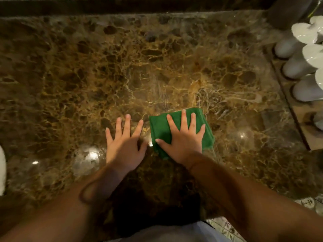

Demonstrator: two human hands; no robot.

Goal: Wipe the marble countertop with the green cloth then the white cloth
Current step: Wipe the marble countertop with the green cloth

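A brown marble countertop (122,67), veined gold and glossy, is seen from above; bright light spots are reflected on it near the front edge. A folded green cloth (160,130) is laid flat on the stone, right of centre. The right hand (183,138) is pressed palm-down on the cloth, fingers spread, thumb stretched across its left part. The left hand (122,144) is laid flat on the bare marble just beside the cloth, fingers spread, apart from the fabric. Both forearms are covered by brown sleeves (236,198). White ceramic vessels (295,67) are ranged in a row on a tray (297,123) at the right edge. A white object (2,172), cut off by the frame, is noted at far left.
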